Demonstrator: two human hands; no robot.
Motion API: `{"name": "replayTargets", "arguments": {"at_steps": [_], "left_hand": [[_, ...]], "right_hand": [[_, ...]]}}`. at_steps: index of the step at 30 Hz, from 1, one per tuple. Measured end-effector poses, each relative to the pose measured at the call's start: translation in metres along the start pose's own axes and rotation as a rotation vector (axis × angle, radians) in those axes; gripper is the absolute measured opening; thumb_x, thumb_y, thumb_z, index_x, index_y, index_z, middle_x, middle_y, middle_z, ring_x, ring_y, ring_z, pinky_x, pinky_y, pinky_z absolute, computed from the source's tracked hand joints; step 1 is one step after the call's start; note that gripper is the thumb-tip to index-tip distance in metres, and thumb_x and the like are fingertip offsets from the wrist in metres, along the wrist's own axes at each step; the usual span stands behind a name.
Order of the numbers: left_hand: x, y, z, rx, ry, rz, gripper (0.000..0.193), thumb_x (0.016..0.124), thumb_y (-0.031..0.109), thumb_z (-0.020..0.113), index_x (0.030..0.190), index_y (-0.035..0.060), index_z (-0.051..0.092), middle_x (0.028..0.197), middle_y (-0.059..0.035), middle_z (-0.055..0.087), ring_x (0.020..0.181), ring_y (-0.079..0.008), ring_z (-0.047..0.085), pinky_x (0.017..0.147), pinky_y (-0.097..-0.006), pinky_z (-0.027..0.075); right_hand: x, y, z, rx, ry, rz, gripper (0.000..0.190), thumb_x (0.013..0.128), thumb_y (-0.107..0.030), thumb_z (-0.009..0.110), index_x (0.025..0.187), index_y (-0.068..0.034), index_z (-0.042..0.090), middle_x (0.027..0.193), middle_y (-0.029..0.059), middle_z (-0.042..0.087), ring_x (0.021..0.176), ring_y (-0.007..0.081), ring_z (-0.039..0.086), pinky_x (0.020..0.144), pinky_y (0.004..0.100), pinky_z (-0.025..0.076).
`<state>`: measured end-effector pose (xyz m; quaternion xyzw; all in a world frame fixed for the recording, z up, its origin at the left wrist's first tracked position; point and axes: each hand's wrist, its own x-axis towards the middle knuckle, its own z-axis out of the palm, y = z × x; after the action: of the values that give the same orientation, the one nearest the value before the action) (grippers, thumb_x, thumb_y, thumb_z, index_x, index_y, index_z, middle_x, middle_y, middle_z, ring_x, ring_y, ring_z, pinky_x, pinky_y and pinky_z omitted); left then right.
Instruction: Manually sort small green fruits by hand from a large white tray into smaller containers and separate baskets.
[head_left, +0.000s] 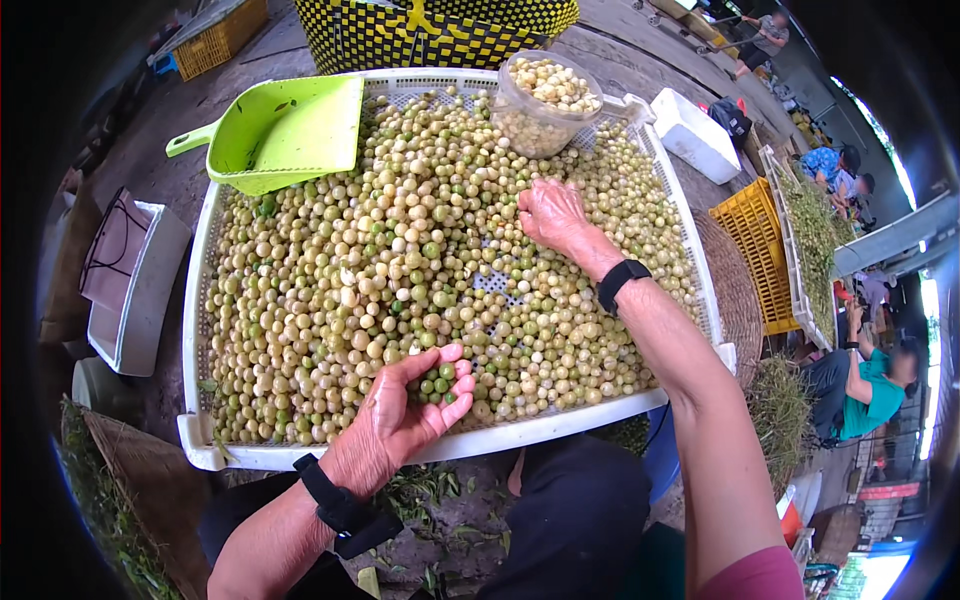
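Note:
A white perforated plastic tray (517, 433) holds a thick layer of small round yellow-green fruits (300, 300). Palm up at the tray's near edge, my left hand (416, 397) cups several greener fruits (436, 384) in its curled fingers. My right hand (555, 214) is over the fruits right of the middle, knuckles up and fingers curled down; its fingertips are hidden, so whether it holds a fruit does not show. Just beyond it, a clear plastic tub (551, 97) of pale fruits stands in the tray. A lime-green dustpan-shaped scoop (300, 127) lies at the back left corner.
Behind the tray stands a black and yellow woven basket (435, 37). White foam boxes are at the left (142, 300) and back right (696, 135). A yellow crate (757, 255) and another fruit tray (806, 247) stand at the right, near a person in green (870, 390).

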<state>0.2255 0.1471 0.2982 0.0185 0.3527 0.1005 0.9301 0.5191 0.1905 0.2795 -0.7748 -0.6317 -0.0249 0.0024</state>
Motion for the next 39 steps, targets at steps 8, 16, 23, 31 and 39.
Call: {"name": "replayTargets", "arguments": {"at_steps": [8, 16, 23, 31, 39], "left_hand": [[0.002, 0.004, 0.005, -0.048, -0.003, 0.045, 0.022, 0.090, 0.018, 0.041, 0.101, 0.0015, 0.053, 0.090, -0.0094, 0.057, 0.078, -0.0197, 0.058, 0.070, -0.0316, 0.053], [0.011, -0.001, 0.008, -0.101, 0.038, 0.125, 0.022, 0.090, 0.016, 0.043, 0.103, 0.0016, 0.053, 0.095, -0.0114, 0.056, 0.084, -0.0218, 0.058, 0.072, -0.0337, 0.052], [0.013, -0.008, 0.014, -0.063, 0.003, 0.067, 0.020, 0.089, 0.014, 0.043, 0.102, 0.0015, 0.052, 0.093, -0.0109, 0.056, 0.080, -0.0207, 0.058, 0.070, -0.0326, 0.053], [0.008, -0.002, 0.003, -0.082, -0.012, 0.068, 0.020, 0.090, 0.016, 0.042, 0.102, 0.0018, 0.051, 0.093, -0.0110, 0.055, 0.080, -0.0212, 0.058, 0.071, -0.0332, 0.053], [0.007, -0.004, 0.000, -0.071, -0.021, 0.030, 0.024, 0.089, 0.016, 0.043, 0.106, 0.0006, 0.050, 0.095, -0.0108, 0.056, 0.084, -0.0218, 0.058, 0.075, -0.0346, 0.051]], "right_hand": [[-0.017, -0.021, -0.034, 0.317, -0.050, 0.029, 0.013, 0.069, -0.017, 0.053, 0.069, -0.007, 0.061, 0.076, 0.0110, 0.057, 0.075, 0.0254, 0.055, 0.068, 0.0398, 0.043], [-0.068, -0.067, -0.046, 0.427, -0.262, -0.149, 0.013, 0.075, -0.012, 0.052, 0.074, -0.005, 0.063, 0.073, 0.0101, 0.058, 0.073, 0.0210, 0.056, 0.067, 0.0366, 0.045], [-0.026, -0.022, -0.012, 0.240, -0.104, 0.017, 0.051, 0.079, -0.011, 0.045, 0.128, -0.005, 0.036, 0.135, 0.0218, 0.027, 0.124, 0.0318, 0.030, 0.103, 0.0464, 0.025], [-0.048, -0.036, -0.056, 0.336, -0.777, -0.254, 0.052, 0.076, -0.003, 0.035, 0.128, -0.010, 0.039, 0.121, 0.0236, 0.042, 0.103, 0.0278, 0.050, 0.086, 0.0387, 0.045], [0.022, 0.021, 0.005, 0.247, 0.013, 0.049, 0.016, 0.070, -0.009, 0.049, 0.075, -0.004, 0.064, 0.075, 0.0156, 0.062, 0.072, 0.0303, 0.061, 0.064, 0.0413, 0.049]]}}
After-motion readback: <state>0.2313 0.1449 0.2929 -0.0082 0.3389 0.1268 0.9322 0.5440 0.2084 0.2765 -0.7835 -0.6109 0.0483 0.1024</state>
